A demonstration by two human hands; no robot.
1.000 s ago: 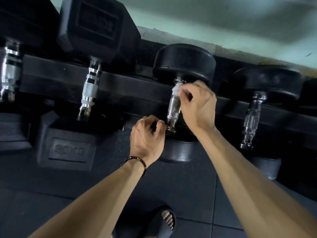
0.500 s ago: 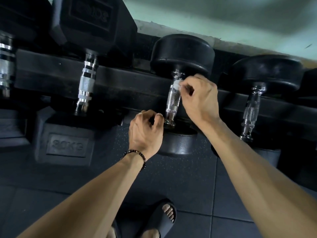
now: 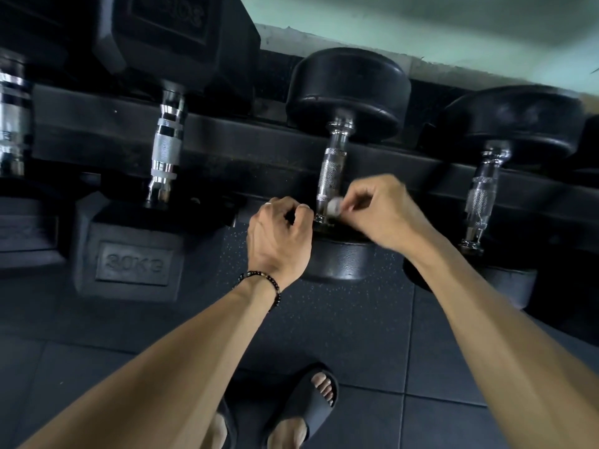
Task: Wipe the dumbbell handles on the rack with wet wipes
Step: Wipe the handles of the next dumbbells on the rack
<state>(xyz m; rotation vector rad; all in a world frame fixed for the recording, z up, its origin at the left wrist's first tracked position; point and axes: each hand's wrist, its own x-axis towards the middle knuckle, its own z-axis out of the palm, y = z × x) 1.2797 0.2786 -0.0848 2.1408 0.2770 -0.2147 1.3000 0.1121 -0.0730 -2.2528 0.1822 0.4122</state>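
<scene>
Wiping the round dumbbell's handle (image 3: 332, 170)
My right hand (image 3: 377, 210) pinches the wet wipe (image 3: 334, 209) at its base; my left hand (image 3: 278, 238) is curled beside it, grip unclear.

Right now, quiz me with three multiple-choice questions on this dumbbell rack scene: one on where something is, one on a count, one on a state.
1. Where on the round dumbbell's handle is the wet wipe?
A. far end, by the upper head
B. near end, by the lower collar
C. off the handle, on the floor

2. How many chrome handles show?
A. two
B. four
C. six

3. What is the right hand doing?
A. pinching the wipe
B. lying flat on the rack
C. hanging empty

Answers: 1 B, the white wad sits at the near end of the handle. 2 B, four shafts cross the rack bar. 3 A, its fingertips close on the wipe.
</scene>
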